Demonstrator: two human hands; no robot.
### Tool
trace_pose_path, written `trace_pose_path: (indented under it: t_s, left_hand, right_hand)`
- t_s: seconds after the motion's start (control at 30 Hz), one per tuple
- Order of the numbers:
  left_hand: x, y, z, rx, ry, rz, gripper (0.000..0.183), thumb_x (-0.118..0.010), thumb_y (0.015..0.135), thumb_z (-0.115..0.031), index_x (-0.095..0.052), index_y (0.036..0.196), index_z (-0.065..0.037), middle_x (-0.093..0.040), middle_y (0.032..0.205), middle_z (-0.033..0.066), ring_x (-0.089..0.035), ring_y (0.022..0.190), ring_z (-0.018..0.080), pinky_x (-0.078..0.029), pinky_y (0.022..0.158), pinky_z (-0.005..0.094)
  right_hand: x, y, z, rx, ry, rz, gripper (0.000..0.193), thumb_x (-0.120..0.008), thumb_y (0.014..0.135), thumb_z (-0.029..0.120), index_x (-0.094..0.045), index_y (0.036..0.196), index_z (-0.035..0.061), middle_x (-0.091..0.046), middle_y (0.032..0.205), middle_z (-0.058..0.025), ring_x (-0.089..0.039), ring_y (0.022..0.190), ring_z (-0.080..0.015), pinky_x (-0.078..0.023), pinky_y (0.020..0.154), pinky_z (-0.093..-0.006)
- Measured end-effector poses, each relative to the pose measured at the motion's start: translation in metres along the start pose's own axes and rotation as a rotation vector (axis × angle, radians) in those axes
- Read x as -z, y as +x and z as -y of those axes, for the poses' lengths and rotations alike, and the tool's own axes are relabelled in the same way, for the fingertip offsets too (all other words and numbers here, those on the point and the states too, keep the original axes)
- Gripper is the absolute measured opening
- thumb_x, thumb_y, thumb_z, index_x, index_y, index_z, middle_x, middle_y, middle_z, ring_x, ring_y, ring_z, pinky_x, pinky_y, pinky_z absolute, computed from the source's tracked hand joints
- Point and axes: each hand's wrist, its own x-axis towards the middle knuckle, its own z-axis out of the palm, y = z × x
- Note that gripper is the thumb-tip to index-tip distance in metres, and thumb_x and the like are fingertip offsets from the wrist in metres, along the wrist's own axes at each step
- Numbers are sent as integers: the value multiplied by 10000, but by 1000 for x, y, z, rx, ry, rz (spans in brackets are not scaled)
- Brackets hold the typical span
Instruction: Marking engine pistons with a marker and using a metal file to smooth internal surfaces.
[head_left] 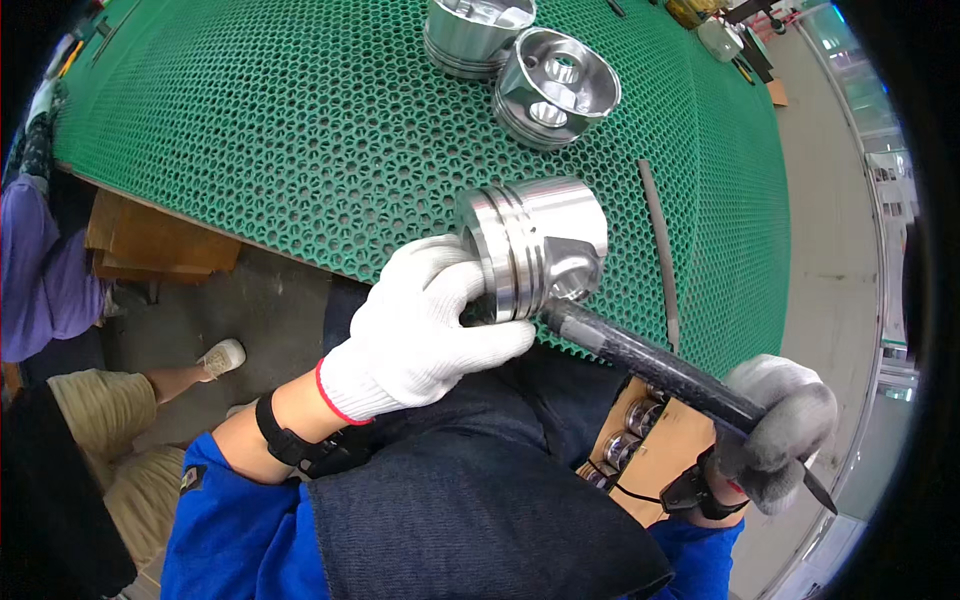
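My left hand (pixel 425 330), in a white knit glove with a red cuff, is closed on the ringed end of a shiny metal piston (pixel 565 220). The piston lies on its side near the front edge of the green mat, its skirt and pin boss facing right. My right hand (pixel 785 430), in a grey-stained white glove, is wrapped round a black bar-shaped tool (pixel 650 360). The tool slants up to the left, and its far end meets the piston's lower side by the pin boss. A thin dark pointed end sticks out behind my right hand.
Two more pistons (pixel 555 90) stand farther back on the green honeycomb mat (pixel 250 130). A grey strip (pixel 660 250) lies to the right. Below the right edge, a cardboard box (pixel 685 440) holds several metal parts. People in a purple garment (pixel 45 270) and tan trousers (pixel 110 410) are at left.
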Motion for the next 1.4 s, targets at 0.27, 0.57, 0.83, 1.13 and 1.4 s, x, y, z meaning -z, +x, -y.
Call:
trace_pose_path:
  t_s: [0.27, 0.57, 0.83, 1.13, 1.4]
  left_hand:
    - [18, 11, -8, 81, -107, 139, 449, -849, 574, -378, -663, 948, -213, -566, 1134, 124, -534, 1050, 379, -447, 894, 506]
    - [22, 10, -11, 81, -30, 185, 442, -825, 614, -448, -672, 955, -211, -544, 1108, 130, -522, 1060, 385, -451, 908, 494]
    - [18, 11, -9, 65, 5, 179, 470, -857, 593, -480, -694, 941, -210, -560, 1167, 148, -542, 1038, 387, -449, 874, 475]
    - [18, 14, -15, 59, -20, 170, 363, -810, 632, -416, -637, 855, -187, -590, 1133, 121, -551, 973, 352, -464, 789, 473]
    - [25, 20, -7, 65, -86, 200, 373, -818, 635, -398, -636, 855, -158, -557, 1051, 140, -556, 950, 364, -476, 819, 480]
  right_hand:
    - [-17, -1, 9, -723, 210, -29, 217, -819, 553, 165, -700, 669, 25, -630, 554, -88, -612, 471, -143, -439, 427, -251]
    - [-38, 12, -34, -442, 402, 220, 567, -859, 647, 298, -680, 1030, -80, -696, 981, -202, -683, 875, -233, -544, 764, -343]
    - [-29, 29, -35, -697, -148, 899, 385, -740, 839, 321, -652, 1110, 62, -696, 830, -128, -702, 750, -281, -555, 674, -352]
    - [26, 21, -5, -529, -274, 782, 591, -844, 680, 348, -674, 1172, 69, -718, 885, -111, -706, 732, -247, -563, 668, -332]
    - [6, -5, 18, -15, -677, -62, 219, -709, 751, 25, -697, 964, -28, -635, 678, -75, -534, 446, -114, -421, 404, -243]
